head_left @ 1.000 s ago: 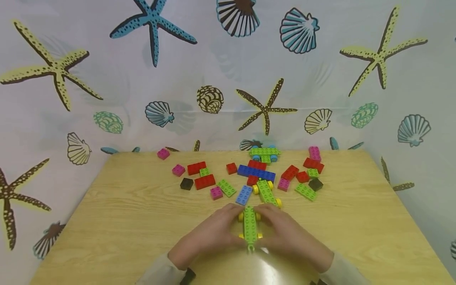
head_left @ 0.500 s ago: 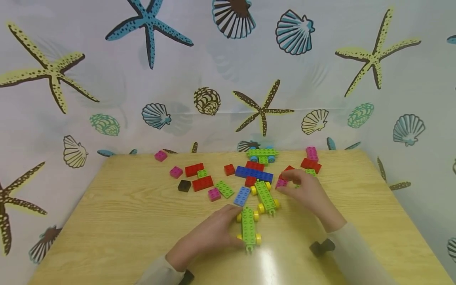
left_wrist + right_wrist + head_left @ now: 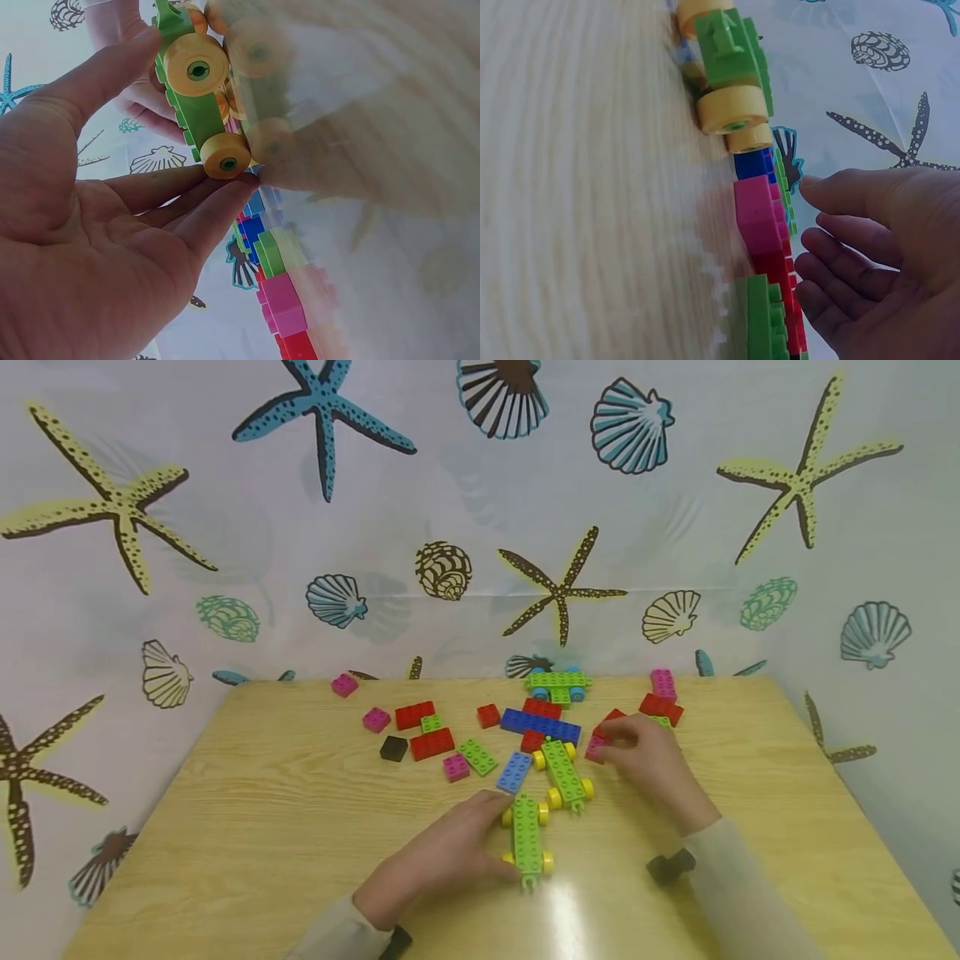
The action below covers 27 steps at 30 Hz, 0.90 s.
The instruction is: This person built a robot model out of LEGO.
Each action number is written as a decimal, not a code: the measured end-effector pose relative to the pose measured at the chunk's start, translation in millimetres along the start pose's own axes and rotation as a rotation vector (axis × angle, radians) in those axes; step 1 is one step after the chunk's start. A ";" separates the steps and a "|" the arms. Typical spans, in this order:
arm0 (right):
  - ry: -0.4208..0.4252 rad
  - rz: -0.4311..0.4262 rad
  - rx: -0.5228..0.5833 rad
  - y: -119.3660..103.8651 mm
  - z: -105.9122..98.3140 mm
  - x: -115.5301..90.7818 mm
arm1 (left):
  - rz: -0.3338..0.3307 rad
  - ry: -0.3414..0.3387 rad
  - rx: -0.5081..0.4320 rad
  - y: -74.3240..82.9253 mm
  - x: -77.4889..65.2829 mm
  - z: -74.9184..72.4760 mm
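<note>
Lime-green plastic down front: the near wheeled base (image 3: 527, 839) sits on the wooden table (image 3: 262, 827), and the left hand (image 3: 447, 847) has it bracketed, thumb by the hook end (image 3: 529, 883), fingertips at the far wheel (image 3: 226, 156), a lengthwise hold that probably stops it rolling. Across to the right hand (image 3: 660, 768), nothing gripped, thumb and fingers curved and parted just beside a pink brick (image 3: 761, 214), a shape that would suit so small a block; contact can't be told. Between the hands, a second wheeled base (image 3: 564, 774) stands slanted, near the first.
</note>
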State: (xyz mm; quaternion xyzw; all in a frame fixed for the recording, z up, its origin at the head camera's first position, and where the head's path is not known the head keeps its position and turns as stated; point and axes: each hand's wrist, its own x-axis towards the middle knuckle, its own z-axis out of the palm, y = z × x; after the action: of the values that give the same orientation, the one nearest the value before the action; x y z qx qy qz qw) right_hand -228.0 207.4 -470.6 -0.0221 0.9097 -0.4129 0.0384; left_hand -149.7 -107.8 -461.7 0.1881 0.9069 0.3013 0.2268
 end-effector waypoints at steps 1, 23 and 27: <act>0.000 0.001 -0.001 1.2 -0.6 -0.2 | 0.002 -0.001 0.004 -0.2 0.3 0.5; 0.013 -0.024 -0.107 3.5 10.0 -0.7 | -0.015 0.003 0.021 2.4 -1.7 -2.4; 0.002 -0.024 -0.125 5.0 9.1 -1.6 | -0.010 0.003 0.030 0.9 -2.8 -4.6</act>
State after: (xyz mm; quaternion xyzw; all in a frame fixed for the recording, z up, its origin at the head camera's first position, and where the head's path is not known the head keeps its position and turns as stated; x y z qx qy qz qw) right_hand -225.6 204.0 -480.3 -0.0350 0.9334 -0.3558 0.0312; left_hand -149.7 -110.6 -457.0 0.1865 0.9125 0.2868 0.2242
